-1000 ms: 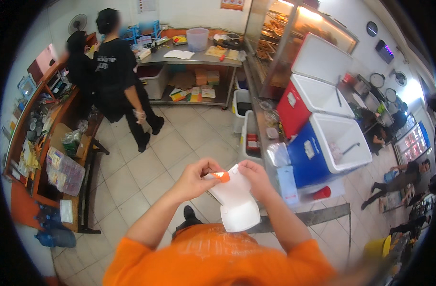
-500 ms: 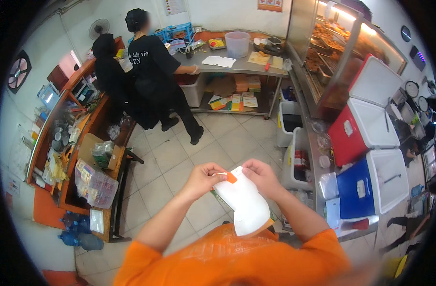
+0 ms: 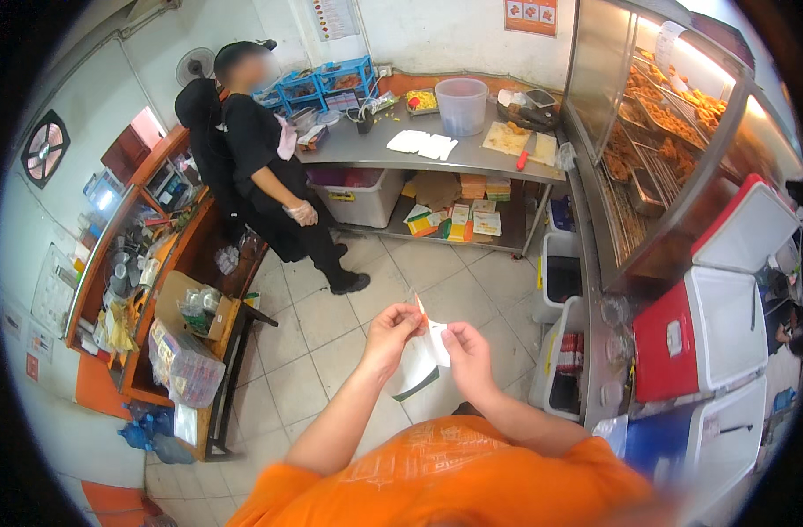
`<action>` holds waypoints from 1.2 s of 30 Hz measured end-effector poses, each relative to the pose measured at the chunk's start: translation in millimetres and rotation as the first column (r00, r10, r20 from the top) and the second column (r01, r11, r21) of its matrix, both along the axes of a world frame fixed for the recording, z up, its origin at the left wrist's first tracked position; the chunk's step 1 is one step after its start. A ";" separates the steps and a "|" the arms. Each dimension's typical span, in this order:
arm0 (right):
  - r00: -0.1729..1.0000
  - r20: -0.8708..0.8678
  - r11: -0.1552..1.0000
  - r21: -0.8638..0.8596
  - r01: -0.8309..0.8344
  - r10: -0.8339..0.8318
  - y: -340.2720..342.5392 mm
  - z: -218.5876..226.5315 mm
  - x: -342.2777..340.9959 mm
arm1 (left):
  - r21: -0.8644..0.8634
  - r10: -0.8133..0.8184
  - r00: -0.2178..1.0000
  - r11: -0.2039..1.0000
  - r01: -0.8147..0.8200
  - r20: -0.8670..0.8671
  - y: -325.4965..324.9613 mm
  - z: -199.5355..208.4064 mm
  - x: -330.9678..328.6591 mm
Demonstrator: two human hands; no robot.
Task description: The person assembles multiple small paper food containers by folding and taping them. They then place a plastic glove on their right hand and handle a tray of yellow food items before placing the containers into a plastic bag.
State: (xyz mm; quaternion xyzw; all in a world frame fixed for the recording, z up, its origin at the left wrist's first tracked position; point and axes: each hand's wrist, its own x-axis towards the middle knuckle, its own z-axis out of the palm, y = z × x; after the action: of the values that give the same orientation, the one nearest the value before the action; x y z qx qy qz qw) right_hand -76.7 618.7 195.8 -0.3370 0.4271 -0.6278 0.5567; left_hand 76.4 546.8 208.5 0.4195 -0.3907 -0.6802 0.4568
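Observation:
My left hand (image 3: 391, 341) pinches the upper edge of a flat white cardboard carton blank (image 3: 411, 367), thumb against fingertips. My right hand (image 3: 468, 353) grips the same blank by its right side, close to the left hand. An orange printed flap stands up between the two hands. White inner card faces me, and a dark green strip runs along the lower edge. The blank is held in mid-air in front of my orange shirt, above the tiled floor. The left forearm partly covers it.
A steel table (image 3: 357, 147) at the back carries white card pieces (image 3: 423, 144) and a clear bucket (image 3: 461, 107). A co-worker in black (image 3: 252, 167) stands at left beside another person. Right are a glass food display (image 3: 656, 149) and a red cooler (image 3: 660, 342).
The carton blank has tilted and partly folded, showing less of its white face. My hands have moved slightly lower. The co-worker has turned and drawn a gloved hand away from the table.

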 end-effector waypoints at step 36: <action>0.972 -0.016 0.890 -0.404 0.210 -0.236 -461.5 73.9 -92.0 | -0.263 -0.255 0.911 0.949 0.172 -0.324 -400.6 87.3 -110.0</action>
State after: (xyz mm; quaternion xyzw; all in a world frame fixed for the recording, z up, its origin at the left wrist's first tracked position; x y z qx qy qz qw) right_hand -168.7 157.2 269.7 -0.4122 0.3435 -0.7502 0.3864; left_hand -33.6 146.2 295.8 0.1894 -0.4214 -0.7412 0.4871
